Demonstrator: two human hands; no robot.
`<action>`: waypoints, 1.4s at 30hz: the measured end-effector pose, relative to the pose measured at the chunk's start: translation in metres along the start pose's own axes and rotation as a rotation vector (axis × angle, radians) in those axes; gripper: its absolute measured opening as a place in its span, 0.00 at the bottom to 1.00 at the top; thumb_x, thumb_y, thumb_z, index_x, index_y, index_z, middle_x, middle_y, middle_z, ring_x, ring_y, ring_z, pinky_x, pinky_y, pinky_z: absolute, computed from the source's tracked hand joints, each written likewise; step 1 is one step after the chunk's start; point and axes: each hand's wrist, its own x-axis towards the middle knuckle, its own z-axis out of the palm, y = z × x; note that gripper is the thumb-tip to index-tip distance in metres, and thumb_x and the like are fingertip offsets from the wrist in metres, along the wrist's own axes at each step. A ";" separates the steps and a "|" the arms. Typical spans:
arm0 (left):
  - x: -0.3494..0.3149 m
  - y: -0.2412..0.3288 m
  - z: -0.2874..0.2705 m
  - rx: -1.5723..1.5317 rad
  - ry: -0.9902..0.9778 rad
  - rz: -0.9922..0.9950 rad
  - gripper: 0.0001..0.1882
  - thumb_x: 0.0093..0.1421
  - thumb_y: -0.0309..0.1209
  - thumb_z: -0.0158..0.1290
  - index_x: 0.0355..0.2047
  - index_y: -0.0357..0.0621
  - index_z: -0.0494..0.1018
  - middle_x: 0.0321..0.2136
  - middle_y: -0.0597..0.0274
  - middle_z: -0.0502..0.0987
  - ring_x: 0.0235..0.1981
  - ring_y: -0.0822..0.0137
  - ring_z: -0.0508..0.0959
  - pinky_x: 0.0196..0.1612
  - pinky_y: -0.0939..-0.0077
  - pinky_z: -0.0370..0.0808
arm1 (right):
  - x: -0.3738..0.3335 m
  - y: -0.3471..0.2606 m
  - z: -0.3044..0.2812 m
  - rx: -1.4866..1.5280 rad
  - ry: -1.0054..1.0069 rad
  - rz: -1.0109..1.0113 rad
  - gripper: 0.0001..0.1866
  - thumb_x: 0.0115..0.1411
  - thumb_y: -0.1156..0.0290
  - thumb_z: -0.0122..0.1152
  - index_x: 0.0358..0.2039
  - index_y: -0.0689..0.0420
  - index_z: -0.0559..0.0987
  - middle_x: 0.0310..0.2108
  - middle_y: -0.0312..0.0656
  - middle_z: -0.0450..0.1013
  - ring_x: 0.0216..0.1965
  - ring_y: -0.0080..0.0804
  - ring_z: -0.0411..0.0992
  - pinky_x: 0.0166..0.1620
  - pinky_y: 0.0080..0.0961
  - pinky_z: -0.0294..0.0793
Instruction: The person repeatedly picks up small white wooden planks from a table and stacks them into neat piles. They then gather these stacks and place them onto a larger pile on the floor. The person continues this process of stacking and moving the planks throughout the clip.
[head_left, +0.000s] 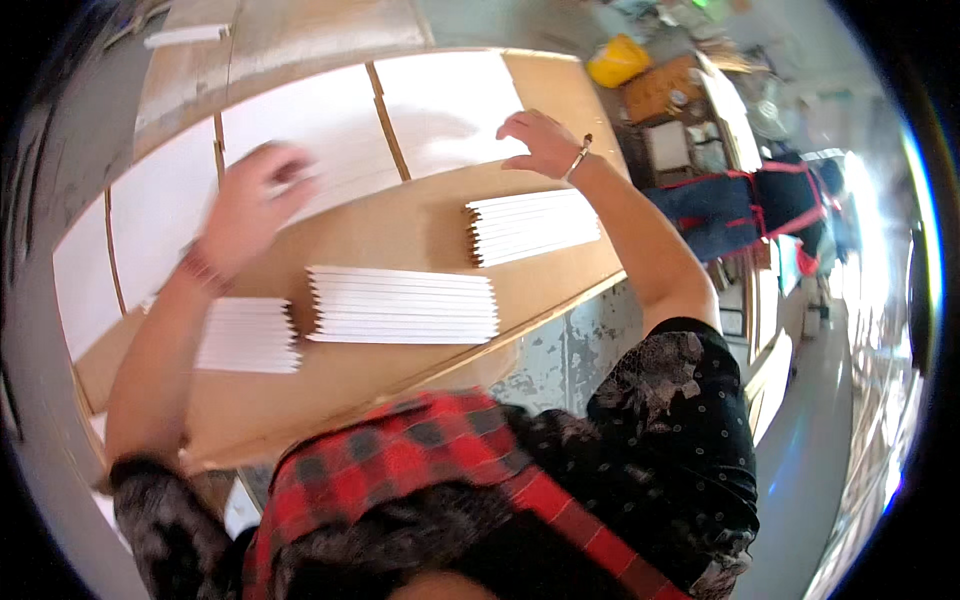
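Note:
My left hand (250, 210) hovers over the near edge of the white panels, its fingers curled and smeared by motion, so I cannot tell whether anything is in them. With fingers spread and nothing in them, my right hand (545, 148) is above the right end of a large white panel (450, 100). Another white panel (310, 135) lies to its left, a narrow brown gap between them. Nearer me are three stacks of white strips with jagged brown ends: a right stack (535, 228), a middle stack (400, 305) and a left stack (245, 335), partly behind my left forearm.
The panels and stacks lie on a brown board-topped table (390, 235). Beyond its far right corner sits a yellow container (617, 62) near a cluttered workbench (725, 110). A person (740, 205) in dark clothes with red straps is at the right.

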 end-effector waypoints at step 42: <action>0.103 0.062 0.278 0.583 0.155 -0.135 0.13 0.46 0.33 0.62 0.29 0.44 0.70 0.42 0.61 0.71 0.48 0.54 0.69 0.50 0.57 0.67 | 0.038 0.071 0.034 0.155 0.151 -0.650 0.13 0.54 0.65 0.61 0.36 0.58 0.74 0.36 0.43 0.71 0.40 0.42 0.70 0.43 0.35 0.73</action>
